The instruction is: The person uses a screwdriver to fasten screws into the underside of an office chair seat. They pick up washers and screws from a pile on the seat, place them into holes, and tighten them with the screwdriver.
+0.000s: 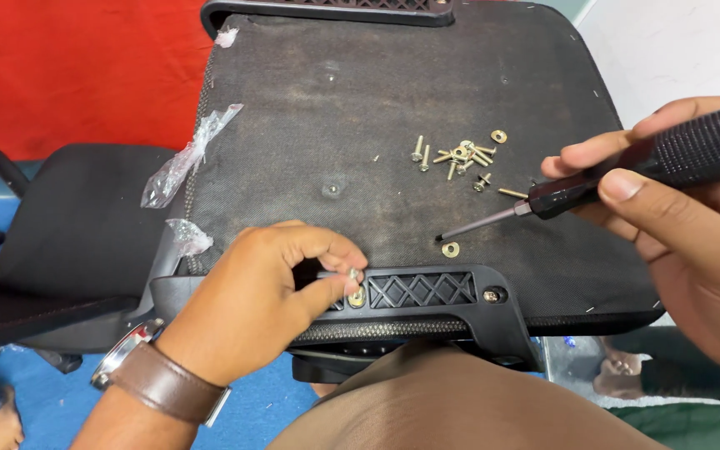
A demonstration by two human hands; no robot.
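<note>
Item: small brass-coloured screw (353,273), pinched by its shank between thumb and fingertips of the left hand (268,304), held over a washer (357,295) seated in the left hole of the black plastic armrest bracket (427,292). Judged light, rigid, smooth and easily dropped; best kept in a narrow fingertip pinch near the head.

Item: screwdriver (593,179), black textured handle, slim dark shaft. The right hand (677,217) is closed around the handle, thumb on top; the tip rests just beside a loose washer (451,249) on the fabric.

Item: upturned chair seat (335,125), dark grey fabric underside, lying across the person's lap.

Item: heap of spare screws and washers (460,156), loose on the seat, well apart from the bracket.

Item: fitted screw (491,295) in the bracket's right hole.

Item: torn clear plastic wrap (185,158) at the seat's left edge.
</note>
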